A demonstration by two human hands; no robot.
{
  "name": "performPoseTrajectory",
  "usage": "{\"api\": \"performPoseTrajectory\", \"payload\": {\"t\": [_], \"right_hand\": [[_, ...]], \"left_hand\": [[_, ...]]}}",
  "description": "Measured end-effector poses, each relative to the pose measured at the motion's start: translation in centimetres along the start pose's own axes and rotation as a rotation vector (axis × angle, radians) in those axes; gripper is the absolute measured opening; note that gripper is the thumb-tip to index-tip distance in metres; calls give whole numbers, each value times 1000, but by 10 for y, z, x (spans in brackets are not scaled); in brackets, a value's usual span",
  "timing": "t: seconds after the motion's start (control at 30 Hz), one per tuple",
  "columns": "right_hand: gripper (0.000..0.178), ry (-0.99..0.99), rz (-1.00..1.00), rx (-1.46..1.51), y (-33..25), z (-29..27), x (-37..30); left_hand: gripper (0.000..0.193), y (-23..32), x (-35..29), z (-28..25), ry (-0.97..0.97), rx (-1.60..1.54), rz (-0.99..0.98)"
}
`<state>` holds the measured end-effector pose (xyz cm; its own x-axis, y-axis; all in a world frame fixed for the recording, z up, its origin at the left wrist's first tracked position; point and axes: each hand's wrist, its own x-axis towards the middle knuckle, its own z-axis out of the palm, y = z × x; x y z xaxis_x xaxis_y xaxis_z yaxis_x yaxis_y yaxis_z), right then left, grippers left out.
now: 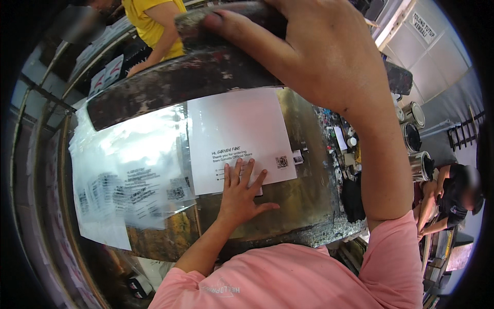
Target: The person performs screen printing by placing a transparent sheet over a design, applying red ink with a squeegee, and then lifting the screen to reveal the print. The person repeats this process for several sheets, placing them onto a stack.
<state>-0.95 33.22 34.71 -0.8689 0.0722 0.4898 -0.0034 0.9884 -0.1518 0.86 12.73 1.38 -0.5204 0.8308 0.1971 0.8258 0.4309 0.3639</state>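
Note:
My right hand (329, 56) is wrapped around the raised near side of a dark, ink-stained screen-printing frame (180, 85). Its thumb lies along a thick stained bar (231, 31) at the top; I cannot tell whether this bar is separate, and the other fingers are hidden. Below the frame, a white sheet (236, 121) printed with black text and a square code lies on a brownish, worn board (293, 211). My left hand (239, 198) rests flat on the sheet's near edge, fingers spread. Left of it are overlapping translucent sheets (134, 139) with similar black print.
Ink-spattered table edge (329, 139) runs along the right, with a black cloth (352, 198) and several paint cans (414, 116) beyond. A person in yellow (154, 26) works at the far left; another in black (453, 206) is at the right. Metal rails (38, 87) stand left.

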Motion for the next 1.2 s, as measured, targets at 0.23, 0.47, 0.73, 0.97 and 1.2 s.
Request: {"api": "performPoseTrajectory", "payload": {"t": [0.23,0.47,0.73,0.97,1.2], "right_hand": [[64,53,-51,-81,-2,5,-8],[65,55,-57,-78,3,12,-6],[65,81,-42,-25,1,13,-4],[45,-53,-133,-23,15,55,-64],[49,-445,-171,119,59,168,-136]], "left_hand": [[95,-1,-1,-7,-90,53,5],[94,-6,-2,-8,-79,21,28],[103,-5,-3,-25,122,-54,33],[122,-32,-24,-167,770,-1623,18],[106,-42,-91,-75,415,-524,-633]]}}
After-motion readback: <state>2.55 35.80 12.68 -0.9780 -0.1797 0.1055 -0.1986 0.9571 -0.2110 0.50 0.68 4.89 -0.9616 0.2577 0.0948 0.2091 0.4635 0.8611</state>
